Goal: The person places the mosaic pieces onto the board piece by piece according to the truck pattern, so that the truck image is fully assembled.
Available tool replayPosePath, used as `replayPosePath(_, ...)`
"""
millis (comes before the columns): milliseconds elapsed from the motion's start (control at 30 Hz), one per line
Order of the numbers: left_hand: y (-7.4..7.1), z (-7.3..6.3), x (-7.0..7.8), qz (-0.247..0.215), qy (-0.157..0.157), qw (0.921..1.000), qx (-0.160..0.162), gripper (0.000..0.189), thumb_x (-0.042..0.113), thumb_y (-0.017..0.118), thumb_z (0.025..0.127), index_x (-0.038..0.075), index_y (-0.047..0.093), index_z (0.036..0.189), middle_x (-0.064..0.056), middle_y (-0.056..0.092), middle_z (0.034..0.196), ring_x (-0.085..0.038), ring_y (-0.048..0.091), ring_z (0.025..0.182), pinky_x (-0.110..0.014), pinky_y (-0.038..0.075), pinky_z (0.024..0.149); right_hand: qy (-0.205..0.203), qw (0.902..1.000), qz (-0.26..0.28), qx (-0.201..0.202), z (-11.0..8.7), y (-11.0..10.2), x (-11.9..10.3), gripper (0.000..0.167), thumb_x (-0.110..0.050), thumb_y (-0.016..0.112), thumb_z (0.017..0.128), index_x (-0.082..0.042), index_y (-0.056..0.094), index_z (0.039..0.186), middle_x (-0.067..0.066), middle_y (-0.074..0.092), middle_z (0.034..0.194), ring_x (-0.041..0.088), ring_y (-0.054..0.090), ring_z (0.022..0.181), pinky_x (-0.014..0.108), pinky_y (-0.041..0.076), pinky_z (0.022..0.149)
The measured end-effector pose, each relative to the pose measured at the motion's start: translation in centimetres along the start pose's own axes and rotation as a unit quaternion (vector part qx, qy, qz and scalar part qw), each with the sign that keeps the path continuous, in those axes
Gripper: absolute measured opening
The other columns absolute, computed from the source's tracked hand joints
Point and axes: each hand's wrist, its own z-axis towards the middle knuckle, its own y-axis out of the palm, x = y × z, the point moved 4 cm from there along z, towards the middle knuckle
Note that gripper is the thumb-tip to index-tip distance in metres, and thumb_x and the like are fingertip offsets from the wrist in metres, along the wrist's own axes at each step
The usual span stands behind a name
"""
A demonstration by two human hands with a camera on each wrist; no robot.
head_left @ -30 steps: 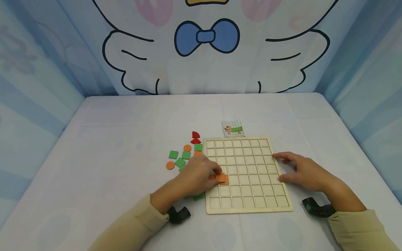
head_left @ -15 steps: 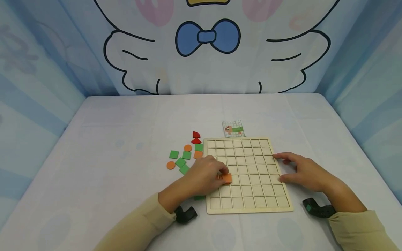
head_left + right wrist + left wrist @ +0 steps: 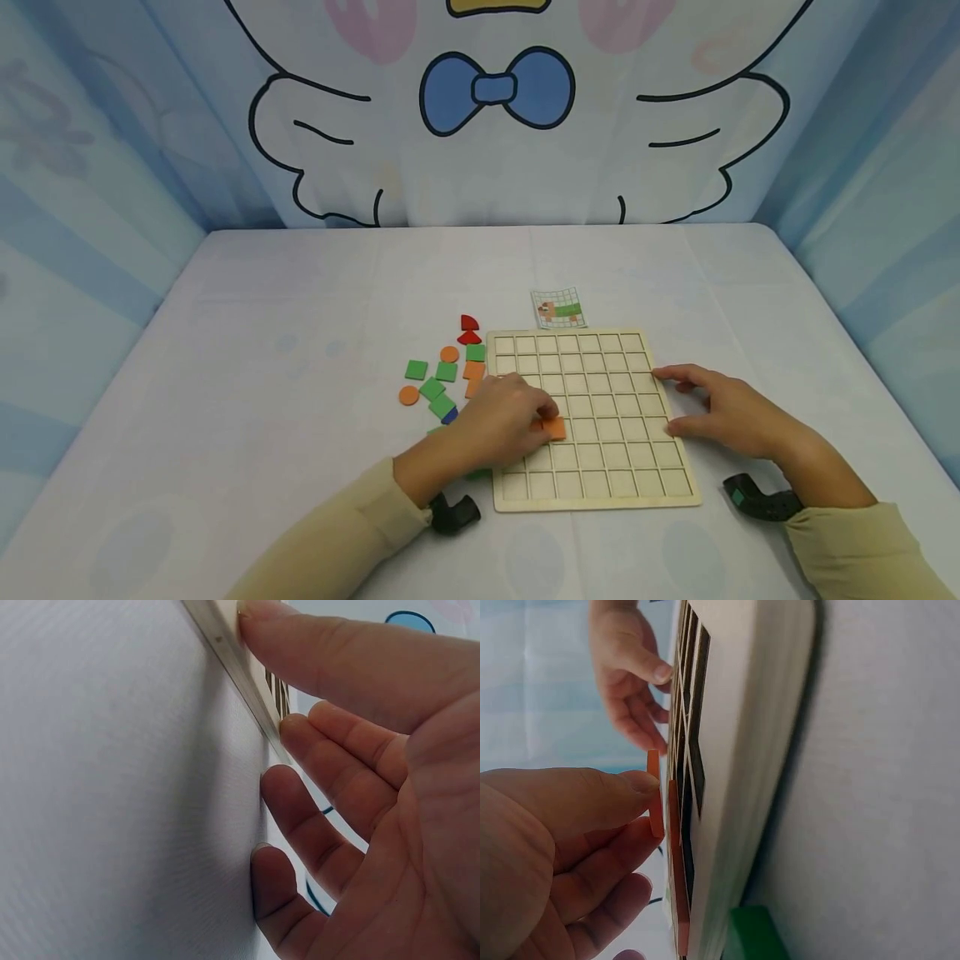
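My left hand (image 3: 501,421) pinches an orange square tile (image 3: 555,428) between thumb and fingers, over the left-middle part of the wooden grid board (image 3: 596,502). In the left wrist view the held tile (image 3: 655,814) stands just off the board's surface. Another orange piece (image 3: 677,877) lies on the board beneath it; in the head view my hand mostly covers it. On the board's right edge, my right hand (image 3: 731,410) touches with thumb and fingertips, its fingers relaxed. The right wrist view shows the thumb (image 3: 322,656) on the board's rim and lower fingers against the tablecloth.
Left of the board lie several green square tiles (image 3: 417,370), orange discs (image 3: 408,395), orange squares (image 3: 474,370), red quarter pieces (image 3: 469,322) and a partly hidden blue piece (image 3: 450,416). A small pattern card (image 3: 558,308) lies behind the board.
My left hand has slid rightward over the board with the orange tile. More loose pieces show behind it, including the blue one. The right hand has stayed in place.
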Motion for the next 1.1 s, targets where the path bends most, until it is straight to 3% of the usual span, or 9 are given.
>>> replayPosePath(267, 0.26, 0.39, 0.33, 0.009, -0.01, 0.9998, -0.013, 0.015, 0.022, 0.075, 0.09, 0.021, 0.076, 0.104, 0.013, 0.068, 0.092, -0.013, 0.057, 0.097, -0.038, 0.039, 0.099, 0.004, 1.0, 0.004, -0.001, 0.02, -0.01, -0.1, 0.07, -0.03, 0.083, 0.082, -0.009, 0.052, 0.142, 0.019, 0.058, 0.128, 0.036, 0.054, 0.114, 0.056, 0.043, 0.093)
replayPosePath(600, 0.54, 0.81, 0.53, 0.015, -0.007, 0.9998, -0.009, 0.017, 0.022, 0.076, 0.088, 0.021, 0.076, 0.105, 0.014, 0.068, 0.092, -0.01, 0.055, 0.09, -0.035, 0.041, 0.09, 0.004, 1.0, 0.004, -0.001, 0.0, -0.03, -0.16, 0.07, -0.031, 0.083, 0.083, -0.01, 0.052, 0.142, 0.018, 0.058, 0.128, 0.034, 0.054, 0.113, 0.053, 0.043, 0.091)
replayPosePath(1100, 0.52, 0.9, 0.61, 0.022, -0.012, 0.9996, -0.012, 0.021, 0.027, 0.078, 0.088, 0.021, 0.076, 0.108, 0.014, 0.068, 0.094, -0.01, 0.055, 0.09, -0.035, 0.041, 0.09, -0.007, 1.0, -0.001, 0.003, -0.08, -0.04, 0.0, 0.069, -0.03, 0.083, 0.083, -0.008, 0.052, 0.141, 0.017, 0.058, 0.125, 0.033, 0.054, 0.11, 0.051, 0.043, 0.089)
